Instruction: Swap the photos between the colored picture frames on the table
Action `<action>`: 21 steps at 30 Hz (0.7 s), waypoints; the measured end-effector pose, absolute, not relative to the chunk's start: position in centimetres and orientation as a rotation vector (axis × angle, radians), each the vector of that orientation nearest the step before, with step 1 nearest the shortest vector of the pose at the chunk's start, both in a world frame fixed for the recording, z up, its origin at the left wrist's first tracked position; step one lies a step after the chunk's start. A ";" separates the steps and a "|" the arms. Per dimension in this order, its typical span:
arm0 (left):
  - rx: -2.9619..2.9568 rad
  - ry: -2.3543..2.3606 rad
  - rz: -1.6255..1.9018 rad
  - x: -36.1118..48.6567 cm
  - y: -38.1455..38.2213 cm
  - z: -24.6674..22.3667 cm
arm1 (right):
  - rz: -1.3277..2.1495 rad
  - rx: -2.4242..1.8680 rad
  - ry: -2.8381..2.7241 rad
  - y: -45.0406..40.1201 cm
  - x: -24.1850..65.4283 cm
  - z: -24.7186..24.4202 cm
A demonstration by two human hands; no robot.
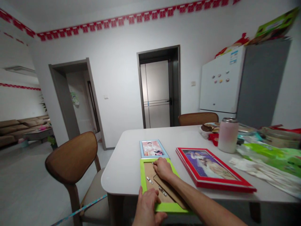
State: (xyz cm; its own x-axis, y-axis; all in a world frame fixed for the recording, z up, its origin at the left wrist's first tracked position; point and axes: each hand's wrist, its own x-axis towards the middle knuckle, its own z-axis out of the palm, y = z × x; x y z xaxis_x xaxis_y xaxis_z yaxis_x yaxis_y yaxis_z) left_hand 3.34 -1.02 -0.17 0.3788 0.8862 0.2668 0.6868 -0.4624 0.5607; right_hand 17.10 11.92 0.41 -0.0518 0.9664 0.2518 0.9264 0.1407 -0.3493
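A lime green picture frame (142, 174) lies back side up near the table's front edge, showing its brown backing board (148, 171). A brown stand flap (168, 187) is fixed along the backing, partly under my right forearm. Small metal clips (150, 180) sit on the board. My left hand (148, 202) grips the frame's lower left corner, fingers curled over its border. At the frame's top end, my right hand (162, 169) has its fingertips pinched at a small silvery piece (153, 163), which looks like another clip; the fingers partly hide it.
Behind the green frame lies a light blue photo frame (141, 149). Stacked red photo frames (197, 180) are at the right. Beyond them are a pink thermos (228, 136), white gloves (249, 168) and a green plastic packet (270, 153). A wooden chair (72, 157) stands left of the table.
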 end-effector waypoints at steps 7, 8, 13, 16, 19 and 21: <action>2.257 1.370 0.811 3.4 -0.8 -0.1 | 0.111 -1.824 -1.995 11.5 17.2 0.2; 2.256 1.367 0.806 3.4 -0.8 -0.1 | 0.108 -1.813 -2.002 11.4 17.1 0.3; 2.265 1.364 0.795 3.6 -0.8 0.4 | 0.112 -1.764 -2.017 10.9 17.0 1.4; 2.271 1.373 0.768 3.7 -0.5 0.7 | 0.114 -1.736 -2.004 10.0 18.2 2.1; 2.261 1.383 0.775 3.6 -0.4 0.8 | 0.187 -1.692 -2.043 7.7 19.9 2.5; 2.257 1.388 0.811 3.6 -0.4 0.6 | 0.268 -1.656 -2.134 5.7 20.8 2.5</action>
